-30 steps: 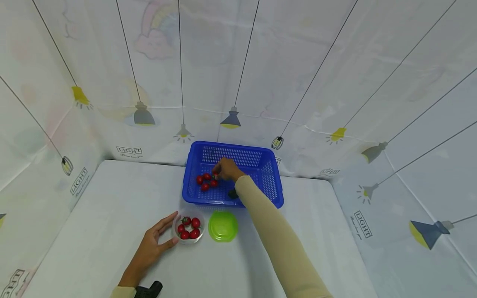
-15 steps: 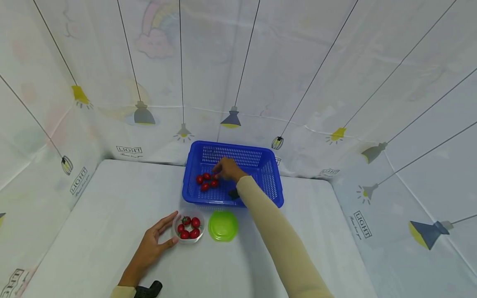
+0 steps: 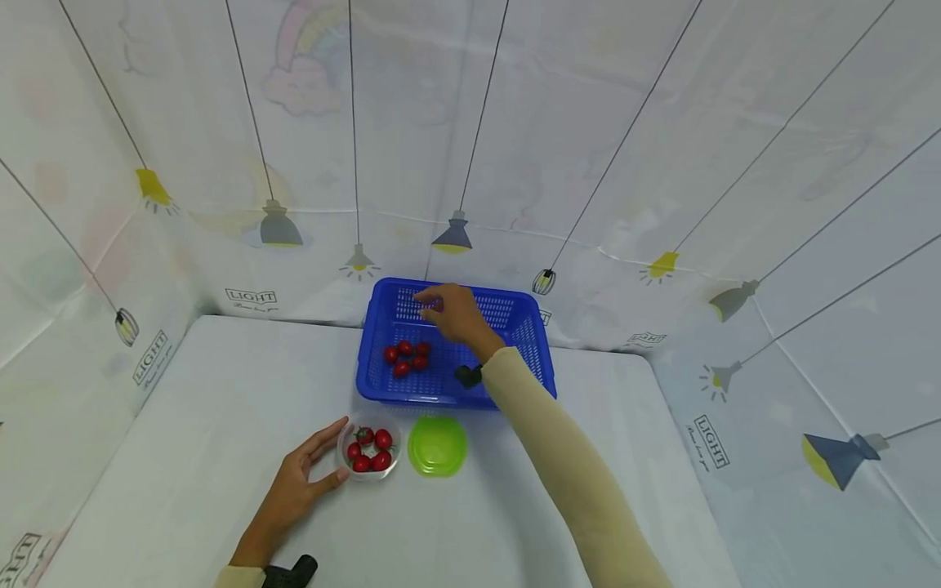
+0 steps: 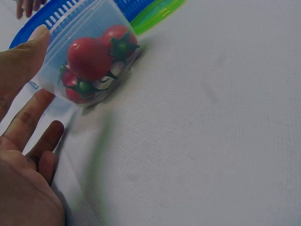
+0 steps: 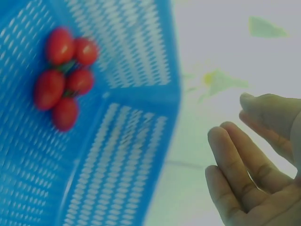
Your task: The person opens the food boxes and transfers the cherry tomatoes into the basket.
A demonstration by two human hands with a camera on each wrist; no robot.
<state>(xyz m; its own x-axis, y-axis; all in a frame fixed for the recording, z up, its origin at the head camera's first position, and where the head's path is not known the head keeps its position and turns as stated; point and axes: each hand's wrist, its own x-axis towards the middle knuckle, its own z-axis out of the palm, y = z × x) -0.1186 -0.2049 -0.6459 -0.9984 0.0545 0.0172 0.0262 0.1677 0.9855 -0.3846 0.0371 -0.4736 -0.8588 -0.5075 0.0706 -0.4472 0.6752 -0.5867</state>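
In the head view my left hand (image 3: 297,478) holds a small clear plastic container (image 3: 371,477) between thumb and fingers. It stands on the table with several cherry tomatoes (image 3: 381,461) inside. The left wrist view shows the green stems of these tomatoes (image 4: 89,59) through the wall of the container (image 4: 77,26). Over the back part of a blue slotted basket (image 3: 434,400) is my right hand (image 3: 457,313), its fingers spread and holding nothing. Several more cherry tomatoes (image 3: 400,369) lie grouped in the basket's left part, also visible in the right wrist view.
A bright green lid (image 3: 437,447) lies on the white-covered table (image 3: 412,531), just right of the container. Behind the basket rises a wall sheet (image 3: 412,163) printed with hanging lamps. A black wrist camera (image 3: 290,573) sits on my left wrist.
My right hand has come off the tomatoes in the basket, moving up and back with its fingers opened; a tomato it was touching stays with the group. The left hand stays at the container.
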